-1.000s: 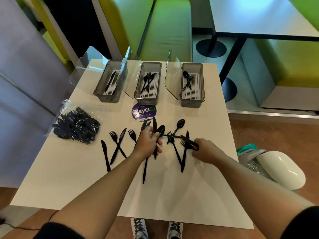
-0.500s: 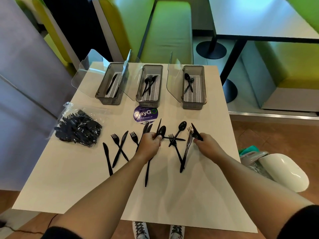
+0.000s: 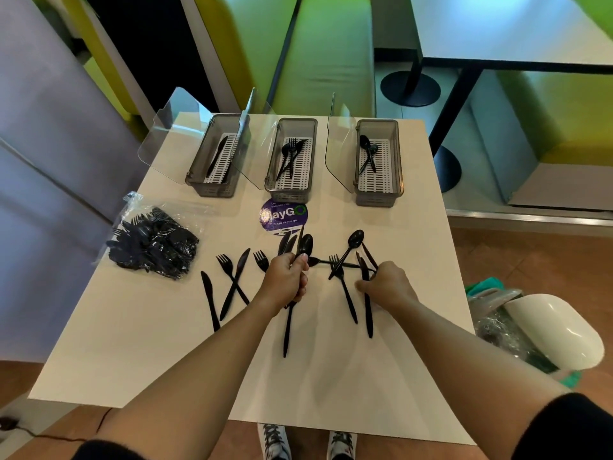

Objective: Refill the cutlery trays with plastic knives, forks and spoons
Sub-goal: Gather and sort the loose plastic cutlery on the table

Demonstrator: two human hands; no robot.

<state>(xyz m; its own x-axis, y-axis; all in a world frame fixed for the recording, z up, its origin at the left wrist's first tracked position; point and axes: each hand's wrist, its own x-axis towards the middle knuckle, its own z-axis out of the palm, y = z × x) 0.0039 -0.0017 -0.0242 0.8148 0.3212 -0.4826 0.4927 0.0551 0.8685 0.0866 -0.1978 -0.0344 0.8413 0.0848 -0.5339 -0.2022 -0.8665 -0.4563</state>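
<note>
- Beige table carries three trays behind a purple sticker.
- Left hand grips several spoons; right hand pinches a knife.
- Crossed cutlery near the sticker could snag and scatter.

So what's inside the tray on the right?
The right tray holds two black spoons lying crossed on its white slotted liner, bowls toward the far end. The near wall hides the liner's front edge, so anything tucked there can't be seen.

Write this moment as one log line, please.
stage: sorting | left hand: grips cutlery bunch | right hand: pinching knife | trays: nearly empty
</note>
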